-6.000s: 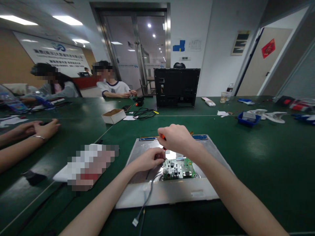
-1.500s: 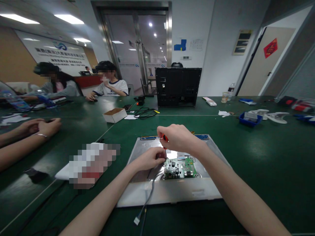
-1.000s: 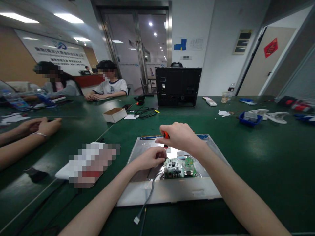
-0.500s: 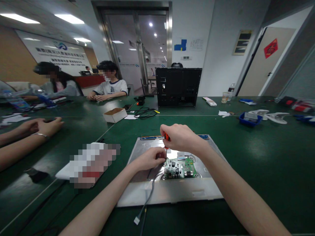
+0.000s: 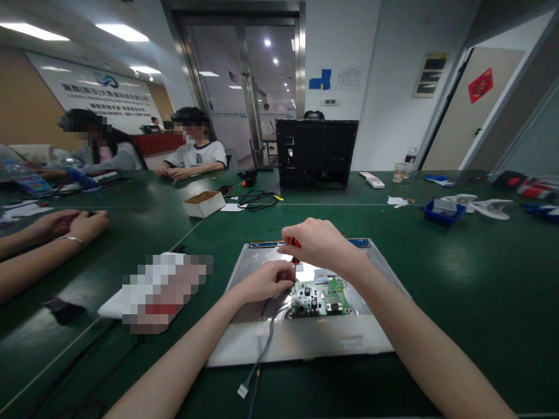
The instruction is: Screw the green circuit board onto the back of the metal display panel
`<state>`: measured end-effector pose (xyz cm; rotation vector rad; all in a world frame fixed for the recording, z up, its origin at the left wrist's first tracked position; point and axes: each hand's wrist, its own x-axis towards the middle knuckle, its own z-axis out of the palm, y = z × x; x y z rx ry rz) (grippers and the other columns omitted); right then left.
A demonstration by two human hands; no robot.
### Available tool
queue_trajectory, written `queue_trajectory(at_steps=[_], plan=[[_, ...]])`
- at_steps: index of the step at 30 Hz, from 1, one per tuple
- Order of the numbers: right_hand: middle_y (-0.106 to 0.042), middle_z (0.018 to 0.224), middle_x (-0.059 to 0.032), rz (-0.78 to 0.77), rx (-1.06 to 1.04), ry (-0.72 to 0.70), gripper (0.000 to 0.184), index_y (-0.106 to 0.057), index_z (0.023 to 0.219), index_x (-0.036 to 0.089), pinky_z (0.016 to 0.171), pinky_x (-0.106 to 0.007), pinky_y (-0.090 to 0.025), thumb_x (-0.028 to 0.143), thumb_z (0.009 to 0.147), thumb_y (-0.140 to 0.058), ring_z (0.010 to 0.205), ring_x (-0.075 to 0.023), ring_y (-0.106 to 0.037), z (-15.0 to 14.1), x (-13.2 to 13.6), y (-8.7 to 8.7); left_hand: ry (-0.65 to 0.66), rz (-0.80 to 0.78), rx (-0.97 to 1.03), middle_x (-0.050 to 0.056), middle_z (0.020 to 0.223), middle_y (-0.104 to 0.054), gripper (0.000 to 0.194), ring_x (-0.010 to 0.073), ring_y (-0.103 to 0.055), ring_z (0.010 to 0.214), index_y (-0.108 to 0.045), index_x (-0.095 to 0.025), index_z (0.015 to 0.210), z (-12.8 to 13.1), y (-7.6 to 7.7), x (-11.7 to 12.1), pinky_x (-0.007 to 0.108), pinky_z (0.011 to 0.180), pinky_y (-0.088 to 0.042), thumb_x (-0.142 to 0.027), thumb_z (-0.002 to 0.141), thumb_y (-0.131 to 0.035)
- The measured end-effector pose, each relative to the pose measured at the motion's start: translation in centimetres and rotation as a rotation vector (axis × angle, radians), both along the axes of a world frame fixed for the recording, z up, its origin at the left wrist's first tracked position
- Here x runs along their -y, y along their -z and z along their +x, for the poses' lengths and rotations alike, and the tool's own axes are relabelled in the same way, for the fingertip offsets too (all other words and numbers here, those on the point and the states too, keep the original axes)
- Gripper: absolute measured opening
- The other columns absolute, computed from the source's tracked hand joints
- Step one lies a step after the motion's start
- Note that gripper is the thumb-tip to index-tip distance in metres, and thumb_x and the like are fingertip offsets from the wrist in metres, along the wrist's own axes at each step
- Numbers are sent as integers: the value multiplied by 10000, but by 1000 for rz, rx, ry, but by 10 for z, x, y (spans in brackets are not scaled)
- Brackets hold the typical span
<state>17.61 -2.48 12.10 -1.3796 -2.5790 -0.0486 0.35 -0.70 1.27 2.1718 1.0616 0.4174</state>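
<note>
A silver metal panel (image 5: pixel 305 343) lies flat on the green table in front of me, with a small green circuit board (image 5: pixel 321 299) mounted on it. My right hand (image 5: pixel 321 244) is closed around the orange handle of a screwdriver (image 5: pixel 296 242), held upright over the board's left corner. My left hand (image 5: pixel 264 280) is pinched at the screwdriver's tip beside the board; what its fingers hold is hidden. A grey cable (image 5: pixel 261 355) with a white plug runs from the board off the panel's near edge.
A black monitor housing (image 5: pixel 315 152) stands at the back. An open cardboard box (image 5: pixel 204 204) and black cables (image 5: pixel 257 201) lie left of it; a blue tray (image 5: pixel 442 209) sits to the right. Another person's hands (image 5: pixel 72 224) rest at the left. Two people sit far left.
My right hand has shifted slightly on the screwdriver handle, its fingers turning a little. My left hand, the panel and the board stay put.
</note>
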Motion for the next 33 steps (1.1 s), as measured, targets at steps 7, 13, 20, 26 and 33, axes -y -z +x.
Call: queue_trajectory(at_steps=[7,13,20,26,33], plan=[[-715,834,-27,10,9,-14,143,-668,940,235,538,-273,-229,227,886,-535,704,-162,-606,-2,2,0,-9,3,-16,-10,708,-592,43,168,-546,681,-595,-181,782,0,0,0,260,638,-419,-213,766,-572],[-721,932,-49,-27,-19,-80,236,-625,1050,225,541,-265,-230,180,827,-559,767,-175,-615,2,3,0,-4,8,-6,-8,712,-593,51,169,-548,675,-597,-180,794,0,1,0,265,634,-427,-208,765,-567],[-723,989,-34,-32,-34,-123,279,-608,1083,244,549,-262,-241,156,821,-573,821,-179,-628,2,4,-1,-10,14,4,-1,731,-601,61,173,-556,685,-597,-172,798,-1,3,-1,271,650,-425,-206,763,-561],[-727,932,-33,24,6,-10,183,-635,1011,252,547,-272,-222,403,921,-581,782,-185,-629,0,-1,3,1,-7,-1,-12,699,-574,54,163,-527,650,-602,-171,791,1,0,1,263,626,-405,-205,762,-570],[-712,858,-20,39,-9,-25,183,-633,921,243,547,-271,-217,408,944,-559,745,-163,-613,-2,-2,4,18,-9,-1,-12,693,-576,48,163,-528,652,-601,-174,794,-1,0,0,258,622,-408,-203,775,-569]])
